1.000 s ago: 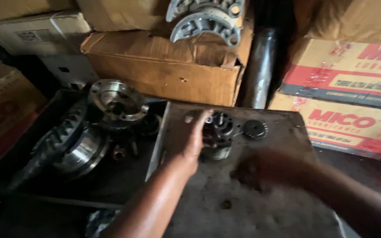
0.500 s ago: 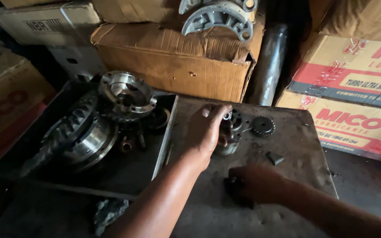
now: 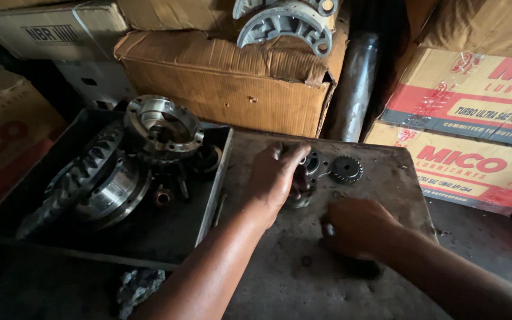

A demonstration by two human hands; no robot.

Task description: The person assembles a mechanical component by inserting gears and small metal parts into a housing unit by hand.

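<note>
My left hand (image 3: 277, 175) wraps over a dark metal gear assembly (image 3: 310, 169) that stands on a grimy metal plate (image 3: 380, 178). A small toothed gear (image 3: 346, 169) lies just right of the assembly, apart from my fingers. My right hand (image 3: 357, 228) rests knuckles-up on the plate nearer me, fingers curled around something small and dark that I cannot make out.
A black tray (image 3: 211, 184) at the left holds a large ring gear (image 3: 72, 181), a flanged steel housing (image 3: 162, 127) and small parts. Cardboard boxes (image 3: 232, 83) line the back, with curved grey castings (image 3: 285, 21) on top and a dark pipe (image 3: 355, 83) beside them.
My left hand has closed down over the gear assembly. My right hand has slid left and slightly forward on the plate. The view has shifted a little.
</note>
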